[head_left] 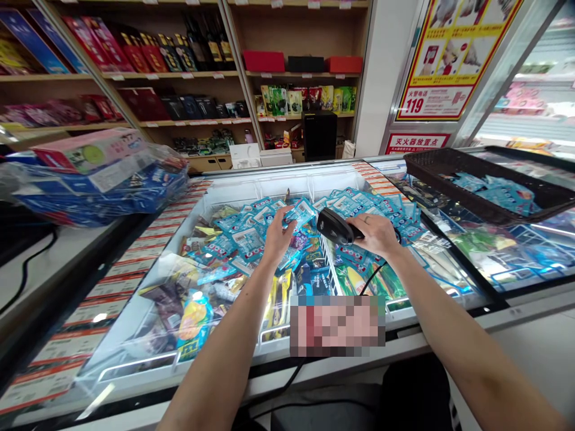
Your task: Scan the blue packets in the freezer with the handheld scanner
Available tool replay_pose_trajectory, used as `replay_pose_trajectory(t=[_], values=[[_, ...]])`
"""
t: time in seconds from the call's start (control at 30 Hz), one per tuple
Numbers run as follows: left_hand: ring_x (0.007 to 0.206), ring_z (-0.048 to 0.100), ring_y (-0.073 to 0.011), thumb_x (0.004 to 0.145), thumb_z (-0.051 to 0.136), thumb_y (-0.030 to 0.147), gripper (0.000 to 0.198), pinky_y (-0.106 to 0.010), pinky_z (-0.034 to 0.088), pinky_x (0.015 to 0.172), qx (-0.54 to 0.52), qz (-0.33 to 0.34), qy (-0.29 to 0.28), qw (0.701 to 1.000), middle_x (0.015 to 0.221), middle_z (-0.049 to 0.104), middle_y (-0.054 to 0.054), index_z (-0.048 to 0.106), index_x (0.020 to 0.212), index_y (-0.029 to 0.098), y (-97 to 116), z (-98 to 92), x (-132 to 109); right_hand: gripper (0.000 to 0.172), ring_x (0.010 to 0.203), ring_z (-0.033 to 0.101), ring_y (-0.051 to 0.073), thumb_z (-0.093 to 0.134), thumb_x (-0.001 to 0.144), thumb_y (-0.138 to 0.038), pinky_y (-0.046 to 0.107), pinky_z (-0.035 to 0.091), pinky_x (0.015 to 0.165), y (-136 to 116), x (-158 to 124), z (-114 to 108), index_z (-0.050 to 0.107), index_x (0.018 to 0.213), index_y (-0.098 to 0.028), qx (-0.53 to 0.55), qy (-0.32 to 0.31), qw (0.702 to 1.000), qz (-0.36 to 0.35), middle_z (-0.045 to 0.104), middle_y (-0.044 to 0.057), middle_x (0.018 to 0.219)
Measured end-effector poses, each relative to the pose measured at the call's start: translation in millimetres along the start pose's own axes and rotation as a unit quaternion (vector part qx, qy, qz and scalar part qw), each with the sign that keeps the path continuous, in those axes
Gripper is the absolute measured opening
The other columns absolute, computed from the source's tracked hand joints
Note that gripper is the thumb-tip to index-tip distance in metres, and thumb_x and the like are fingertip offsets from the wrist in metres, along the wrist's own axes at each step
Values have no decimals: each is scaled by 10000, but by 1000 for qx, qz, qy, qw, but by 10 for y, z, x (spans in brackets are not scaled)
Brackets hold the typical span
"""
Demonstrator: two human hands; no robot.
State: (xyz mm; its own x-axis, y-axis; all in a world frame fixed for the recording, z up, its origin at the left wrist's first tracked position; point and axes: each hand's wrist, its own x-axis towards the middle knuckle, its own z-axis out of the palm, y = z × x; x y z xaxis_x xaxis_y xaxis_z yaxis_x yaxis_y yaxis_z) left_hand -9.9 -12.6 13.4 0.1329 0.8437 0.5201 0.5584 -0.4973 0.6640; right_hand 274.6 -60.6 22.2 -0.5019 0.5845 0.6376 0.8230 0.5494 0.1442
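A black barcode scanner (333, 226) is gripped by its handle in my right hand (375, 232), its head pointing left. My left hand (279, 232) pinches a small blue packet (302, 211) just in front of the scanner head. Many similar blue packets (248, 240) lie spread over the glass top of the chest freezer (211, 197), on both sides of my hands. The scanner's black cord (374, 276) hangs down toward the front edge. Fine print on the packets is too small to read.
A dark brown tray (431, 164) with several blue packets stands on the right. Plastic-wrapped boxes (108, 173) are stacked at the left. Frozen goods in wire baskets show through the glass. Stocked shelves (171, 75) line the back. A blurred patch covers the front edge.
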Motion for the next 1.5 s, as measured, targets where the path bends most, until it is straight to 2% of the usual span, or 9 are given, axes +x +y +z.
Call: replay_pose_trajectory(t=[0.4, 1.0, 1.23, 1.4, 1.5], values=[[950, 582, -173, 886, 432, 317, 369, -274, 477, 727, 4, 6, -11, 1000, 1209, 577, -60, 485, 1241, 234, 49, -5, -4, 275, 851, 599, 191, 547, 851, -345, 286, 421, 732, -10, 5, -1, 589, 1082, -203, 4, 1, 1000, -4, 661, 62, 922], [836, 582, -153, 886, 427, 317, 375, -278, 471, 703, 30, 16, -19, 999, 1218, 581, -60, 483, 1248, 235, 11, 3, 10, 271, 846, 599, 193, 563, 841, -342, 289, 422, 722, -23, 20, -24, 585, 1070, -198, 14, -10, 1000, -6, 656, 62, 896], [894, 588, -169, 897, 415, 322, 378, -283, 471, 716, 40, 23, -22, 999, 1236, 567, -54, 463, 1265, 251, -3, -2, 7, 286, 863, 600, 205, 556, 844, -338, 300, 426, 735, -6, 4, -13, 583, 1090, -194, 6, -8, 1000, 5, 661, 75, 931], [1081, 531, -219, 890, 418, 287, 390, -357, 436, 902, 106, 47, 16, 993, 1205, 560, -84, 470, 1273, 234, -39, -10, 18, 306, 857, 598, 208, 563, 841, -341, 297, 417, 734, 32, -17, -9, 579, 1110, -195, -11, 1, 1000, 26, 660, 71, 925], [1113, 510, -263, 872, 439, 276, 414, -414, 405, 938, 167, 19, 69, 983, 1169, 547, -125, 483, 1278, 204, -42, -16, 3, 323, 854, 597, 212, 580, 829, -339, 295, 409, 721, 54, -30, -3, 579, 1121, -201, -22, 1, 999, 43, 658, 68, 923]])
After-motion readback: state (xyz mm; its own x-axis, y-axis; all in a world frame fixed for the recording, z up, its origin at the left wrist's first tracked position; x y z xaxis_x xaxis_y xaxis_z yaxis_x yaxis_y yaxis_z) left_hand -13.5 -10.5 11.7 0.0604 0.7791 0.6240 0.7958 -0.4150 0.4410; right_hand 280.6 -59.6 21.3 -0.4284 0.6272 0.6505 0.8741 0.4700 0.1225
